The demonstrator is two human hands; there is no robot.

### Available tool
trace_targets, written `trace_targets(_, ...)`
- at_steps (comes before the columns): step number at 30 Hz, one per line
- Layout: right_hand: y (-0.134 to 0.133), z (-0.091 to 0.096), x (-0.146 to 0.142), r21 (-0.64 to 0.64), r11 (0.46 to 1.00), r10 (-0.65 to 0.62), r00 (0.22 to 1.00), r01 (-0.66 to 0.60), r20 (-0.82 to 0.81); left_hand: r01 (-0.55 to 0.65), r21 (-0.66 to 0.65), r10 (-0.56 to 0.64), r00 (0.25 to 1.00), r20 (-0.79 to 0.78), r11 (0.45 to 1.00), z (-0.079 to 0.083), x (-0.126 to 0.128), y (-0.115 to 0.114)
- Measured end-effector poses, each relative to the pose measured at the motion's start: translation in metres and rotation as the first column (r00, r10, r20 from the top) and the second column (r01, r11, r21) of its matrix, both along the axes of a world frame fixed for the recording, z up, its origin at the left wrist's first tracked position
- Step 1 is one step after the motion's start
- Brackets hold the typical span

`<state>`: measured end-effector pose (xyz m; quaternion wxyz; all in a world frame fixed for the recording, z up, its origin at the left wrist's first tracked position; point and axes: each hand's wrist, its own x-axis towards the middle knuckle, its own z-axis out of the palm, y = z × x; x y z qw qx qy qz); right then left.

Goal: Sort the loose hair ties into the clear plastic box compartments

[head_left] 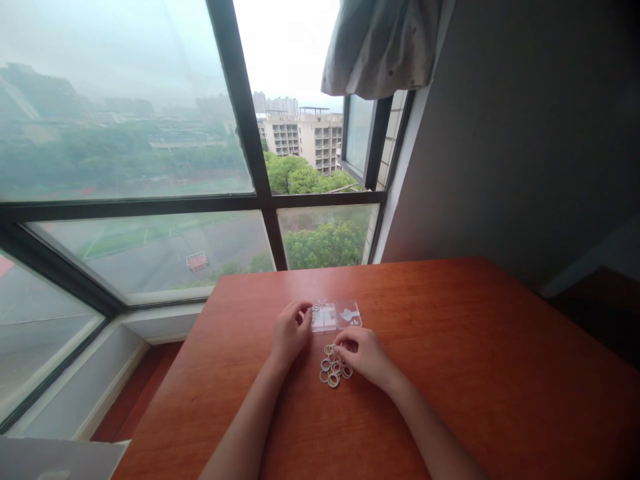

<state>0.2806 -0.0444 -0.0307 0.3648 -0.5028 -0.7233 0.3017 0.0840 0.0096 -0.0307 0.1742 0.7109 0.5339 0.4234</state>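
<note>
A small clear plastic box (pixel 336 315) with compartments lies on the red-brown wooden table (pixel 450 373). Just in front of it is a loose pile of several small rings (pixel 332 369) in pale colours. My left hand (pixel 290 331) is curled at the left end of the box, its fingertips pinched on something small I cannot make out. My right hand (pixel 363 353) rests on the table beside the pile, fingers bent and pinched at a ring on the pile's far edge.
A large window (pixel 250 167) with dark frames runs along the table's far and left sides. A grey curtain (pixel 380 47) hangs bunched at the top. A grey wall (pixel 525 133) stands at the right. The table's left edge drops to a low sill.
</note>
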Motion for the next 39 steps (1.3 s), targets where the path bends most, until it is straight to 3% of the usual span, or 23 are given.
trace_targets(4, 0.002, 0.002, 0.001, -0.002, 0.996, -0.087, 0.988, 0.087, -0.127, 0.093, -0.001, -0.092, 0.995, 0.021, 0.996, 0.012, 0.003, -0.009)
trace_targets(9, 0.004, 0.004, 0.003, -0.028, 0.986, -0.164, 0.952, 0.163, -0.259, 0.305, -0.072, -0.303, 0.952, 0.042, 0.950, 0.028, 0.015, -0.022)
trace_targets(14, 0.004, 0.006, 0.004, -0.066, 0.981, -0.196, 0.934, 0.185, -0.300, 0.394, -0.105, -0.389, 0.919, 0.071, 0.913, 0.031, 0.026, -0.029)
trace_targets(20, 0.003, 0.005, 0.002, -0.066, 0.983, -0.185, 0.936, 0.173, -0.301, 0.335, -0.087, -0.327, 0.941, 0.091, 0.938, 0.024, 0.025, -0.026)
trace_targets(24, 0.003, 0.004, 0.002, -0.062, 0.985, -0.175, 0.944, 0.164, -0.280, 0.110, -0.025, -0.108, 0.992, 0.070, 0.994, 0.017, 0.013, -0.015)
trace_targets(28, 0.003, 0.003, 0.001, -0.057, 0.988, -0.152, 0.952, 0.142, -0.264, -0.050, 0.009, 0.049, 0.997, 0.056, 0.999, 0.006, 0.000, -0.001)
trace_targets(39, -0.001, 0.003, -0.004, -0.046, 0.996, -0.078, 0.984, 0.071, -0.162, -0.027, -0.078, 0.029, 0.999, 0.029, 0.997, -0.007, 0.001, 0.006)
